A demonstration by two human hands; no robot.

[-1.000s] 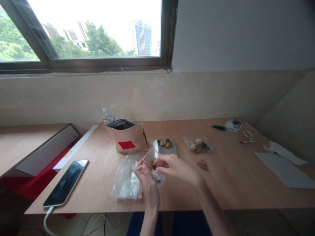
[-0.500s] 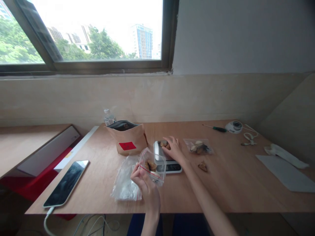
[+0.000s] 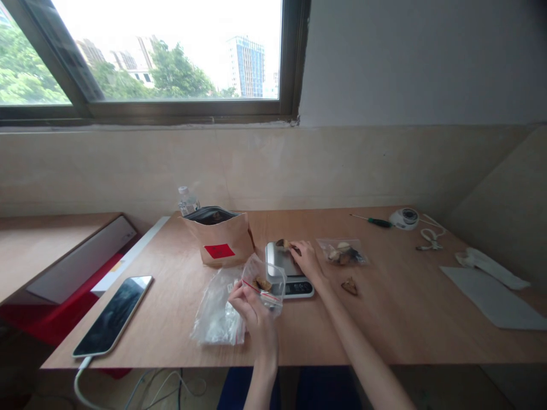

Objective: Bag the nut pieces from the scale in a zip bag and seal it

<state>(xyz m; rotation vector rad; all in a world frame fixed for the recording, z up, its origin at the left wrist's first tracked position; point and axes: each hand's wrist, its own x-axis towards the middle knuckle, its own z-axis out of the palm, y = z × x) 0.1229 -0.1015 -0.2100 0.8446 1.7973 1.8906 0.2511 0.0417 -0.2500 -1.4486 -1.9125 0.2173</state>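
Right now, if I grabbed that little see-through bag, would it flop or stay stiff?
Probably floppy: the small clear bag sags and creases where the left hand pinches it. It likely feels light, holding only a few brown pieces. The shiny plastic may be a bit slippery.

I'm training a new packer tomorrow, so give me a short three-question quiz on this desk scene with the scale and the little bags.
1. True or false: the left hand holds a small zip bag with brown pieces inside.
2. What is the right hand touching? A) the phone B) the pieces on the scale C) the screwdriver
3. Fill in: the brown paper pouch with a red label stands to the ____ of the scale, as the camera sees it.

Key: 1 true; 2 B, the fingers pinch a brown piece at the platform's far edge; 3 left.
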